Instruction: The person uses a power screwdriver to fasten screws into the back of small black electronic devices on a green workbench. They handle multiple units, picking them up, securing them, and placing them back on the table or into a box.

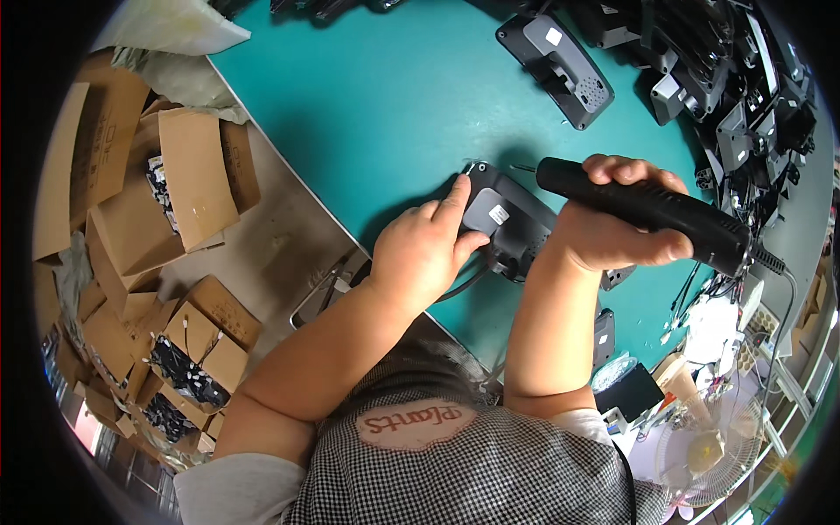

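My right hand point(612, 232) is wrapped round a black electric screwdriver point(647, 206), its cord trailing from the rear end. The driver's thin bit point(523, 167) points left, just above and apart from a black plastic housing point(516, 210) lying on the green mat. My left hand point(418, 249) grips that housing at its left end, thumb on its surface and index fingertip at the far corner. Something small and shiny point(473, 166) shows at that fingertip, too small to name. A white label sits on the housing; my right forearm hides part of it.
A similar housing point(560, 74) lies farther back on the green mat point(350, 96). Many black parts point(735, 131) are piled along the right edge. Open cardboard boxes point(197, 175) stand on the floor at left. A fan point(709, 451) is at lower right.
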`<state>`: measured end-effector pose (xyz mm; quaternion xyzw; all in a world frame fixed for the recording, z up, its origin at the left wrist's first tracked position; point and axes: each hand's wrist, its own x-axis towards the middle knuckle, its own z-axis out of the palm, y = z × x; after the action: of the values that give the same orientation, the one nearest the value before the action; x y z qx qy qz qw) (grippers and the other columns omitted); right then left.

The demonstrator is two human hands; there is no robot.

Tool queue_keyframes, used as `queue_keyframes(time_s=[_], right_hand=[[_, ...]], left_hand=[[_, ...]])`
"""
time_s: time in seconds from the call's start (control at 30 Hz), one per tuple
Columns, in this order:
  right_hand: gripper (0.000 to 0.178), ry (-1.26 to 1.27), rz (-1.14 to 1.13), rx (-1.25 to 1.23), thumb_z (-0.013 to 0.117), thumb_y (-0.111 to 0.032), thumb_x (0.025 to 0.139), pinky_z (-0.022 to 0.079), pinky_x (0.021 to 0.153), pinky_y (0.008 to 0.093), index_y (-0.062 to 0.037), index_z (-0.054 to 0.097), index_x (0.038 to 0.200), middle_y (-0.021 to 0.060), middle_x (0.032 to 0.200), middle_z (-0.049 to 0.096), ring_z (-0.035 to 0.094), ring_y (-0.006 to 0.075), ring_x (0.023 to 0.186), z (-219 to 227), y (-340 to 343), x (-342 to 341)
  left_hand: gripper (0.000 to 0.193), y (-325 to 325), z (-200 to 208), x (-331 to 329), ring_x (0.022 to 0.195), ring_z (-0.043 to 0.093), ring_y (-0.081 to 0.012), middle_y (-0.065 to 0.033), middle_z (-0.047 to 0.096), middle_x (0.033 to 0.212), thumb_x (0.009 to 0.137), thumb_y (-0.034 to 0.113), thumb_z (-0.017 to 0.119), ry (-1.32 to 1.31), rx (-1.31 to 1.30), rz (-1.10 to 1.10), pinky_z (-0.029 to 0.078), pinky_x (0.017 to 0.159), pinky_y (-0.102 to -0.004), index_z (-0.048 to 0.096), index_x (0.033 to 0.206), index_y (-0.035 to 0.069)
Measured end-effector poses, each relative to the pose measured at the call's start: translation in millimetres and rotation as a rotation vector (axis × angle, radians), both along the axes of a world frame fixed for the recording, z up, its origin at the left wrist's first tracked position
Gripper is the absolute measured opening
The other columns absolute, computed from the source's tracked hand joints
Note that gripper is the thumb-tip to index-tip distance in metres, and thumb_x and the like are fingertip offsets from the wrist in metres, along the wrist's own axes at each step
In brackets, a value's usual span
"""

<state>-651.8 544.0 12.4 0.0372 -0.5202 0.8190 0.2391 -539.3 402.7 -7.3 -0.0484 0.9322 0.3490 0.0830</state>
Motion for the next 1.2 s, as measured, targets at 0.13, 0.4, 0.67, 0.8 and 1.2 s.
queue_keyframes(time_s=[0.13, 0.4, 0.67, 0.8, 1.2], right_hand=[[0.076, 0.006, -0.027, 0.008, 0.049, -0.083, 0.068, 0.046, 0.054, 0.0352, -0.0148, 0.06, 0.098, 0.0054, 0.071, 0.058, 0.055, 0.0206, 0.057, 6.1, 10.5, 6.7], [0.079, 0.095, 0.249, -0.275, 0.042, -0.079, 0.076, 0.048, 0.06, 0.0377, -0.0096, 0.057, 0.11, 0.0077, 0.082, 0.059, 0.059, 0.0213, 0.064, 56.9, 36.9, 27.1], [0.078, 0.172, 0.174, -0.121, 0.046, -0.078, 0.075, 0.05, 0.059, 0.037, -0.0094, 0.055, 0.111, 0.0089, 0.081, 0.059, 0.059, 0.0221, 0.062, 49.6, 49.2, 28.1], [0.066, -0.075, -0.12, 0.018, 0.061, -0.074, 0.068, 0.048, 0.057, 0.0329, -0.0155, 0.057, 0.097, 0.0051, 0.072, 0.059, 0.057, 0.0197, 0.06, 9.8, 39.2, 18.9], [0.075, -0.045, -0.09, -0.246, 0.041, -0.083, 0.072, 0.047, 0.054, 0.0346, -0.0151, 0.061, 0.097, 0.0053, 0.07, 0.059, 0.055, 0.0194, 0.055, 28.1, 49.9, 15.4]], left_hand=[[0.059, -2.5, 2.2, -2.4, 0.075, 0.062, -0.0226, -0.0125, 0.064, 0.087, 0.076, 0.027, 0.074, 0.001, 0.09, 0.011, 0.051, 0.067, -0.0315, 0.052, 0.126, 0.003], [0.027, -13.7, 26.1, -24.5, 0.073, 0.051, -0.0074, -0.0053, 0.061, 0.09, 0.095, 0.015, 0.052, -0.42, 1.366, 0.328, 0.043, 0.063, -0.0205, 0.056, 0.117, -0.001], [0.024, 4.2, 27.0, -29.0, 0.072, 0.052, -0.0084, -0.0049, 0.06, 0.091, 0.095, 0.014, 0.052, -0.372, 1.303, 0.272, 0.043, 0.062, -0.0208, 0.057, 0.112, -0.002], [0.022, 4.7, 27.2, -30.0, 0.069, 0.051, -0.0076, -0.0039, 0.06, 0.087, 0.095, 0.015, 0.051, -0.416, 1.282, 0.307, 0.042, 0.06, -0.0203, 0.059, 0.108, 0.0], [0.023, 9.6, 25.4, -31.0, 0.073, 0.053, -0.008, -0.0064, 0.062, 0.092, 0.096, 0.014, 0.05, -0.383, 1.249, 0.321, 0.044, 0.062, -0.0216, 0.057, 0.11, -0.001]])
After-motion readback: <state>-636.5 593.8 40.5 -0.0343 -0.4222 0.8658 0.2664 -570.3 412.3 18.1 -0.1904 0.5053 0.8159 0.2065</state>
